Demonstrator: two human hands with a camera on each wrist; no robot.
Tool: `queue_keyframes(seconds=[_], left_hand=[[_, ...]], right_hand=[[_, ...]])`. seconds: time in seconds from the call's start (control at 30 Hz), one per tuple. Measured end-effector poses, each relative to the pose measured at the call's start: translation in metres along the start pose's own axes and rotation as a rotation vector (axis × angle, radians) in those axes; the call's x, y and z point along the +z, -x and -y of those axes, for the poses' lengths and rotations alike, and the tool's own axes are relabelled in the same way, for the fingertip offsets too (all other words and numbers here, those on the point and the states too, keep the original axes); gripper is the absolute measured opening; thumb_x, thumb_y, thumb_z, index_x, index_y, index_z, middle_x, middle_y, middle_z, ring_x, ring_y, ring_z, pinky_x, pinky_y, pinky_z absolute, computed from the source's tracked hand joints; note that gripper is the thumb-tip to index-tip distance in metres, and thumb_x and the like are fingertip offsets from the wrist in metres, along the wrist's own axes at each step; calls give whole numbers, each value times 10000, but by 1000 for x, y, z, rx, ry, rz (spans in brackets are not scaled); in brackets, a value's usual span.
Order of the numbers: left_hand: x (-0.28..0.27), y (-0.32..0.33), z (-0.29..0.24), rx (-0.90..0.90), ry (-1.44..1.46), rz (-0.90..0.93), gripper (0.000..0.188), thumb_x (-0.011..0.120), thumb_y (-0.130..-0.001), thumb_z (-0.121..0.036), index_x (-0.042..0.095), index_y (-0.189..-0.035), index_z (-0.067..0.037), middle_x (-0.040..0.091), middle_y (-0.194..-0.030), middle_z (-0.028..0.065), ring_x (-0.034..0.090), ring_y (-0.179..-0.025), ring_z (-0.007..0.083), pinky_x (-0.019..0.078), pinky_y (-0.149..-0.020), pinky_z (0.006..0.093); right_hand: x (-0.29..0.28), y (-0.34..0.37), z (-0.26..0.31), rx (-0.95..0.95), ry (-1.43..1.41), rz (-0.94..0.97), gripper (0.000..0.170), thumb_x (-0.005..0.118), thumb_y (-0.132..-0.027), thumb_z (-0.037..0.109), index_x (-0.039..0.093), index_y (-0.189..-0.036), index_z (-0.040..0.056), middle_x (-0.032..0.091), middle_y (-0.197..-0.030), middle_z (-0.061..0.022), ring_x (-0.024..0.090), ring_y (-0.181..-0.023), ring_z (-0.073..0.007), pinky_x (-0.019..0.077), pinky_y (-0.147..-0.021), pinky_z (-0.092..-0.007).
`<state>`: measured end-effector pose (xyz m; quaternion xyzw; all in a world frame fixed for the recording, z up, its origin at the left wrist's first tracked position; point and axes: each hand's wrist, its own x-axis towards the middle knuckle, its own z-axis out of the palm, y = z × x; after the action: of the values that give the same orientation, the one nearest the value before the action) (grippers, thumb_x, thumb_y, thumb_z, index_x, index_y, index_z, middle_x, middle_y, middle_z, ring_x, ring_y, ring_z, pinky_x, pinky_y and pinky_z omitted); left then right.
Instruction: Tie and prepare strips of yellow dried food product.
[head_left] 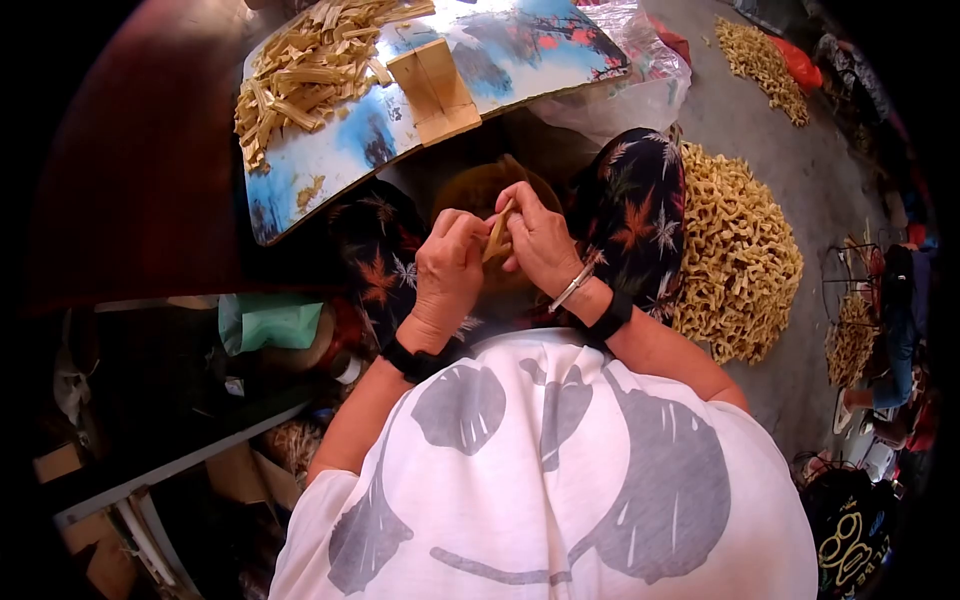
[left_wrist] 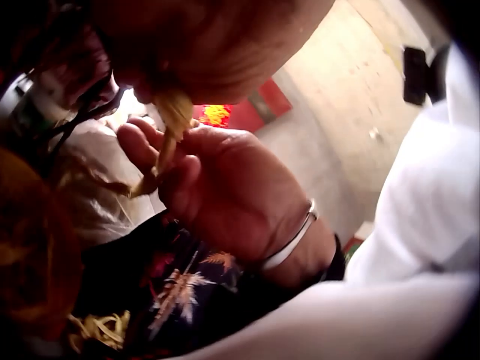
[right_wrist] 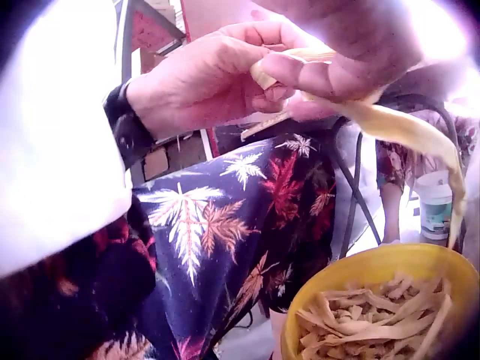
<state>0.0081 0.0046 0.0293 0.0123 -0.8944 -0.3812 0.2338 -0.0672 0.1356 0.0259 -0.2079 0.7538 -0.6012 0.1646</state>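
Note:
Both hands meet over the lap around a soft, pale yellow strip (head_left: 500, 232). My left hand (head_left: 447, 265) pinches one part of it between thumb and fingers. My right hand (head_left: 540, 240), with a bracelet at the wrist, grips it close beside the left fingertips. In the right wrist view a long tail of the strip (right_wrist: 412, 135) hangs over a yellow tub (right_wrist: 352, 270), which contains more such strips. The left wrist view shows the strip (left_wrist: 171, 124) bunched and twisted at the right fingers (left_wrist: 135, 146).
Ahead stands a painted low table (head_left: 340, 170) with a heap of strips (head_left: 310, 75) and a wooden block (head_left: 440, 95). On the floor to the right lie a large pile of knotted pieces (head_left: 740, 255) and a smaller one (head_left: 760, 70). Another person (head_left: 900, 330) is at the far right.

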Motion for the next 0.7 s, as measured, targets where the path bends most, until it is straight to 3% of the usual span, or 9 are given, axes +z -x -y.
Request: queue_keyframes(seconds=[0.07, 0.17, 0.3, 0.37, 0.47, 0.5, 0.6, 0.63, 0.7], left_hand=[[3, -2, -7, 47, -25, -72, 163, 601, -808, 82, 658, -926, -15, 615, -905, 131, 642, -772, 302, 534, -679, 313], [6, -3, -9, 50, -75, -156, 163, 627, -805, 59, 672, -935, -29, 615, -918, 135, 648, -771, 312, 545, -668, 339], [9, -7, 1, 59, -125, -222, 170, 655, -808, 32, 693, -961, -33, 616, -905, 135, 651, -747, 303, 549, -658, 341], [6, -12, 8, 29, -90, -205, 172, 659, -809, 28, 695, -968, -26, 616, -895, 135, 652, -741, 297, 549, -654, 338], [-1, -14, 3, -11, 37, -93, 211, 625, -826, 43, 689, -1017, -22, 613, -922, 140, 653, -782, 293, 539, -685, 329], [-1, -14, 0, -13, 76, -72, 223, 613, -829, 49, 687, -1027, -23, 611, -932, 142, 652, -795, 296, 535, -696, 328], [-4, -13, -1, -48, 163, -9, 261, 580, -828, 68, 671, -1056, -20, 600, -959, 148, 643, -825, 307, 523, -726, 325], [-4, -15, 2, -25, 148, -12, 259, 582, -822, 70, 663, -1052, -17, 598, -955, 149, 641, -823, 308, 523, -723, 327], [0, -16, 7, -36, 149, -46, 228, 587, -832, 59, 648, -1039, -14, 604, -924, 137, 637, -790, 283, 518, -699, 322]], right_hand=[[-1, -4, 7, 162, 26, 66, 138, 458, -945, 37, 516, -1066, 68, 685, -843, -123, 695, -666, -270, 572, -512, -355], [5, -7, 9, 93, 24, -47, 104, 505, -947, 78, 547, -1039, 52, 679, -806, -129, 695, -661, -264, 569, -521, -351], [5, -10, -3, -62, -31, -3, 120, 585, -934, 130, 614, -967, 18, 676, -795, -138, 682, -651, -251, 546, -551, -313], [-1, -8, 1, -89, -94, 86, 151, 609, -928, 155, 642, -932, 8, 676, -838, -149, 675, -681, -249, 534, -597, -288], [-6, -12, -17, -230, 127, 46, 190, 616, -936, 188, 657, -945, 3, 667, -904, -128, 651, -750, -180, 516, -679, -274], [-9, -15, -18, -200, 102, 58, 194, 601, -958, 218, 665, -997, 38, 663, -964, -56, 624, -815, -114, 512, -722, -282], [-12, -13, -12, 361, -612, 316, 210, 586, -979, 253, 656, -1072, 78, 658, -997, 17, 611, -866, -76, 511, -744, -288], [-18, -10, -5, 457, -796, 429, 267, 552, -1006, 259, 601, -1218, 104, 626, -1083, 30, 589, -979, -67, 504, -815, -245], [-21, -10, -8, 460, -908, 481, 265, 546, -1009, 262, 601, -1214, 103, 620, -1098, 26, 580, -1031, -68, 511, -854, -262]])
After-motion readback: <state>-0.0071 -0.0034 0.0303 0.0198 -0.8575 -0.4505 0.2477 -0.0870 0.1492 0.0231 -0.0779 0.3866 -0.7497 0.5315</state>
